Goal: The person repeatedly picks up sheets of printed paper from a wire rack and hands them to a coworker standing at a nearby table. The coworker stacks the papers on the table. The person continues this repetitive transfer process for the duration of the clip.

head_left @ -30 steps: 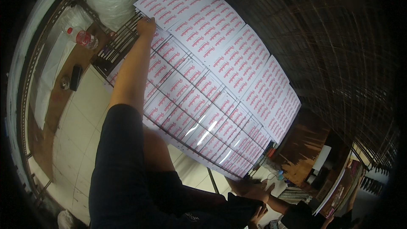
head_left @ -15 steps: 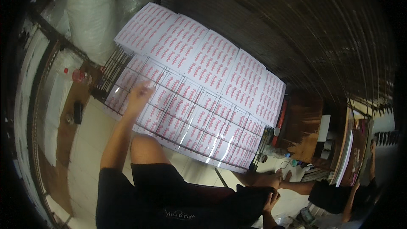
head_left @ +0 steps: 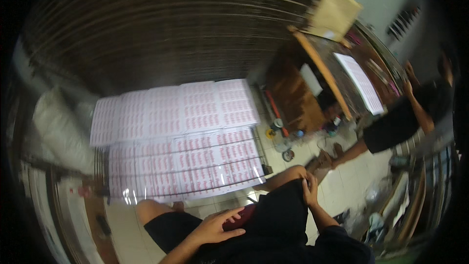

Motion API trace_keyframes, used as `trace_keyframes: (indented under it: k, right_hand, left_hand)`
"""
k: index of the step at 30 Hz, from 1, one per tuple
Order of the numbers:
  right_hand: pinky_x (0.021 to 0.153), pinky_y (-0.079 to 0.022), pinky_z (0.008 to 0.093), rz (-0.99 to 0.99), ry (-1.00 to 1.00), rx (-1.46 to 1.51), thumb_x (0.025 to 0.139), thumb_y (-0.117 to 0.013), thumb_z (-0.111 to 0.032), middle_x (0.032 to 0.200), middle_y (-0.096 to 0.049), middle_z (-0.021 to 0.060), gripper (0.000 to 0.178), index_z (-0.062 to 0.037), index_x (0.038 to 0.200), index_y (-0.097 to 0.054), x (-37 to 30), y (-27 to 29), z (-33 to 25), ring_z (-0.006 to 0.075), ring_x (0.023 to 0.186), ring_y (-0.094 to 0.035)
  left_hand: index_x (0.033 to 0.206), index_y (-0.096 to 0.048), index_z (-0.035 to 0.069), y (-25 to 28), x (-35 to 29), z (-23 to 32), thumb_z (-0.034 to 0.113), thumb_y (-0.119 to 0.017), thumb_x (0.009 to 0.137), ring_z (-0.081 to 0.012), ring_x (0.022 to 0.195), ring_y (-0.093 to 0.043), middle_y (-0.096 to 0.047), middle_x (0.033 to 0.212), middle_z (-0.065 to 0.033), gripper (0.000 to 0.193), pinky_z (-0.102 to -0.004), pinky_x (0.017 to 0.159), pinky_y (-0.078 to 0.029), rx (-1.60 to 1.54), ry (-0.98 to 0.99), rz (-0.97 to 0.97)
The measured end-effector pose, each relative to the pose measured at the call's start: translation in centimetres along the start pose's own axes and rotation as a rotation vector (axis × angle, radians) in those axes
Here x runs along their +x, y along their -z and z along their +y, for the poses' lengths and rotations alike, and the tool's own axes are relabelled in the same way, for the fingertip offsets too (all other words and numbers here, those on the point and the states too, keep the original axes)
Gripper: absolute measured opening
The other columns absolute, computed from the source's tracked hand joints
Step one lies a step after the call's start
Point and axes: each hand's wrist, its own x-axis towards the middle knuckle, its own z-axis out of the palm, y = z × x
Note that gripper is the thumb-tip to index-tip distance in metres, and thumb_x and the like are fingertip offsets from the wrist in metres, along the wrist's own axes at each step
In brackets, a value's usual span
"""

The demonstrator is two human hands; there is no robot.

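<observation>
My left hand (head_left: 220, 226) hovers over or rests on my lap, its fingers stretched out and holding nothing. My right hand (head_left: 309, 190) lies on my right knee over the dark shorts (head_left: 281, 210), fingers lightly bent, with nothing visible in it. Beyond my knees, white sheets with rows of red print are spread on a wire rack. The upper sheets (head_left: 166, 110) overlap along the far side. Thin dark wires cross above the lower sheets (head_left: 183, 164), whose near edge looks glossy. Neither hand touches the sheets.
A stack of dark wire racks (head_left: 161, 29) rises behind the sheets. A pale sack (head_left: 61, 129) stands at left. On the right, another person (head_left: 405, 115) is at a wooden worktable (head_left: 317, 61) bearing a printed sheet (head_left: 360, 83). Small jars and cans (head_left: 287, 155) stand on the floor.
My left hand has come back from above the lower sheets to my lap. The view has swung right, showing more of the worktable and the other person. My right hand stays on my knee.
</observation>
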Motion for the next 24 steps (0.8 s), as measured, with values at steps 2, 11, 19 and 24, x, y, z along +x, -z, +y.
trace_keyframes:
  k: [2, 11, 19, 24]
  right_hand:
    - [0.093, -0.038, 0.0375, 0.160, -0.021, 0.267, 0.089, -0.053, -0.021, 0.121, -0.044, 0.0146, 0.038, -0.0025, 0.122, -0.046, 2.3, 1.3, 1.3, 0.0263, 0.110, -0.047]
    - [0.067, -0.043, 0.0236, 0.718, 0.056, 0.867, 0.088, -0.057, -0.030, 0.102, -0.054, 0.0044, 0.041, -0.0065, 0.120, -0.049, 16.7, 14.9, -5.2, 0.0124, 0.086, -0.055]
    - [0.066, -0.044, 0.0254, 0.540, 0.131, 0.769, 0.086, -0.060, -0.033, 0.100, -0.056, 0.0028, 0.037, -0.0091, 0.114, -0.054, 20.8, 17.9, -6.8, 0.0112, 0.090, -0.055]
    - [0.077, -0.046, 0.0355, 0.611, 0.026, 1.152, 0.084, -0.055, -0.048, 0.116, -0.048, 0.0148, 0.068, -0.0060, 0.131, -0.033, 23.2, 21.4, -5.8, 0.0238, 0.100, -0.055]
  left_hand:
    - [0.131, -0.043, 0.010, -2.1, 2.0, -2.6, 0.031, -0.071, 0.077, -0.0143, 0.080, -0.057, -0.061, 0.097, -0.0067, 0.064, -0.0280, 0.071, -0.047, -0.054, 0.079, -0.008]
    - [0.123, -0.049, 0.007, -0.9, 2.2, -17.0, 0.037, -0.070, 0.075, -0.0216, 0.080, -0.061, -0.062, 0.091, -0.0126, 0.061, -0.0315, 0.071, -0.049, 0.134, 0.582, 0.343]
    - [0.125, -0.047, 0.005, -2.2, 2.5, -16.8, 0.042, -0.069, 0.074, -0.0201, 0.082, -0.061, -0.063, 0.092, -0.0134, 0.067, -0.0295, 0.071, -0.049, 0.365, 0.618, 0.168]
    - [0.125, -0.046, 0.004, -2.5, 2.6, -14.9, 0.040, -0.069, 0.074, -0.0209, 0.080, -0.062, -0.064, 0.091, -0.0139, 0.067, -0.0312, 0.069, -0.049, 0.321, 0.645, 0.189]
